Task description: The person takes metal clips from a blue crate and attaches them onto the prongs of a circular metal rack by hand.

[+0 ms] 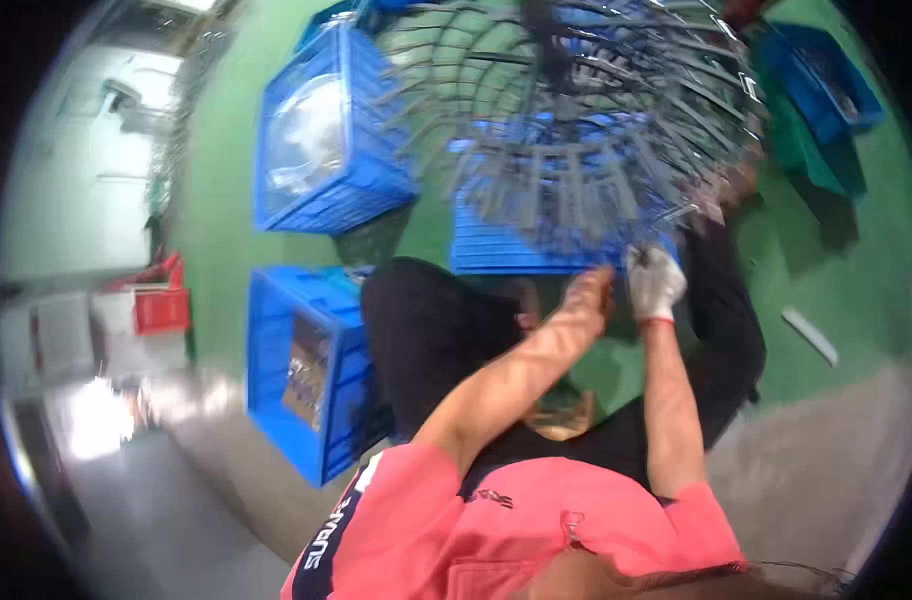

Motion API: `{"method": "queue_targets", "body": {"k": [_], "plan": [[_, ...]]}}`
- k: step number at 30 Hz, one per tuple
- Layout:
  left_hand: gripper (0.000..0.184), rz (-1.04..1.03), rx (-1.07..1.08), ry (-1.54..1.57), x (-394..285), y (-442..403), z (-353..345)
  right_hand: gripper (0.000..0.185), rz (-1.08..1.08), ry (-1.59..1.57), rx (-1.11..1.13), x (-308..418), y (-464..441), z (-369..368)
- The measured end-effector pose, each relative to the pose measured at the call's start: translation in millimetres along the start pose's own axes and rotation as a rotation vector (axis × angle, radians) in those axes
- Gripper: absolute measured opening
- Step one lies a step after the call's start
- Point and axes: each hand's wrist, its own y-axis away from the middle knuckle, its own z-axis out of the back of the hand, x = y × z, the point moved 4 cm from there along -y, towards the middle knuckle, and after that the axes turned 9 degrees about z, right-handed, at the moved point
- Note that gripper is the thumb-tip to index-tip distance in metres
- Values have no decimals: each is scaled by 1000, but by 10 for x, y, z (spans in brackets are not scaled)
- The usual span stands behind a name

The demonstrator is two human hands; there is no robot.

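A large round rack (576, 190) of many grey metal strips, fanned out in rings, fills the upper middle. Just below its front edge is my bare left hand (591, 292), its fingers curled in; what they hold, if anything, is blurred. My right hand (656, 282), in a white glove with a red cuff, is beside it at the rack's lower right edge. Its fingers are closed near the dark strip ends, and I cannot make out what is in them. Under the rack stands a blue crate (506, 250) with ribbed sides.
To the left are a blue crate with clear plastic (306, 135) and another blue crate (286, 420) with small brownish parts. A blue bin (816, 80) stands at upper right. A white bar (810, 336) lies on the green floor. My bent legs flank the work.
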Motion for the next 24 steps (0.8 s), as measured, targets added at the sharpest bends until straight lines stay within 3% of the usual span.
{"method": "queue_targets", "body": {"k": [1,3,4,5,6,7,8,9,11,14,16,19,22,23,24], "plan": [[4,163,-10,342,-108,430,-8,23,-55,8,90,93,-27,151],[23,-113,34,259,-411,1348,250,18,-53,-156,-49,-52,79,-42],[28,-376,-52,68,-649,1827,498,17,-38,-281,-125,-197,137,-224],[27,-622,-117,3,-825,2226,806,17,-111,-168,-2,-29,140,60],[24,-959,-278,-60,-966,2589,1139,18,-107,-251,-40,-87,181,-9],[21,-1196,-573,-248,-1106,2957,1541,19,-106,-330,-75,-160,210,-101],[20,-1271,-911,-430,-1174,3201,2012,20,-130,-341,-33,-63,210,-28],[18,-1208,-989,-259,-1213,3387,2441,21,-155,-347,10,22,215,75],[20,-1146,-1166,-263,-1122,3415,3501,21,-145,-372,-24,107,354,63],[40,-598,-1347,-475,-474,3095,5399,19,-142,-330,23,241,473,110],[47,-251,-1476,-581,13,2986,6113,17,-144,-350,35,203,571,52],[52,-344,-1491,-571,391,2806,6408,19,-136,-490,79,-39,685,-155],[61,-460,-1126,-406,481,2419,6111,17,-197,-599,94,20,752,-59],[66,-327,-1186,-651,342,2598,5693,17,-192,-683,90,-47,792,-138],[73,-169,-1118,-767,403,2517,5607,16,-567,-1565,-67,-673,819,-674]]}}
